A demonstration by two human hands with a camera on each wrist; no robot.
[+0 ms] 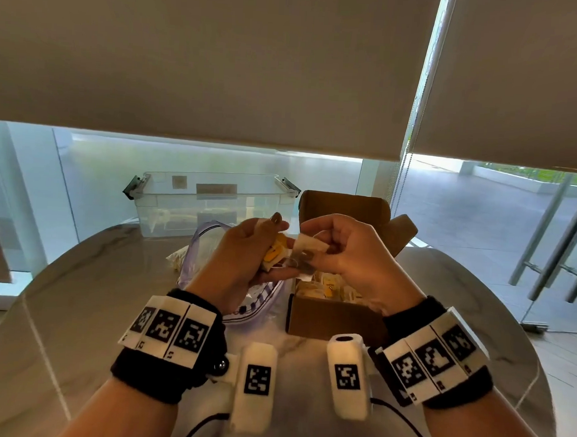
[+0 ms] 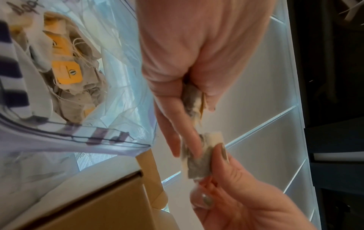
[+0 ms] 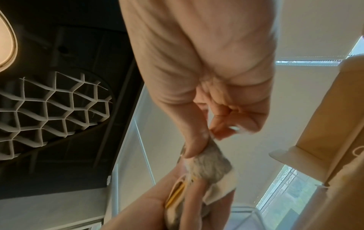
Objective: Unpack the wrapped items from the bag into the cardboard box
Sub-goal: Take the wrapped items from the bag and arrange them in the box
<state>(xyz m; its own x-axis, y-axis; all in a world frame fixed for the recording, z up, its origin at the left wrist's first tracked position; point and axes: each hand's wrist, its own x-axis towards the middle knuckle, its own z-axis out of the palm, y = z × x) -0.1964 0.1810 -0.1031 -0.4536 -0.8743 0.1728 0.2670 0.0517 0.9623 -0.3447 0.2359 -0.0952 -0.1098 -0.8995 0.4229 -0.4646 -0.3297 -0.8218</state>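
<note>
The tea bag (image 1: pixel 307 249) is pinched by the right hand (image 1: pixel 352 251), between the thumb and the first finger, up in the air between the two hands. It is a small flat pouch of thin white paper with dark gray bits inside. One end of it touches the fingertips of the left hand (image 1: pixel 245 249). The left hand is curled round a small bunch of tea bags (image 1: pixel 273 251) with yellow paper tags, held in its palm. Both hands float above the table (image 1: pixel 75 307), over the gap between the bag and the box.

The plastic bag (image 1: pixel 259 303) lies on the near left, under the left hand. It is clear with dark blue stripes, its mouth is open, and more tea bags with yellow tags sit inside. The cardboard box (image 1: pixel 328 317) stands just to its right, flaps open, with tea bags piled in it. A clear plastic tub (image 1: pixel 210 211) sits at the far side of the table.
</note>
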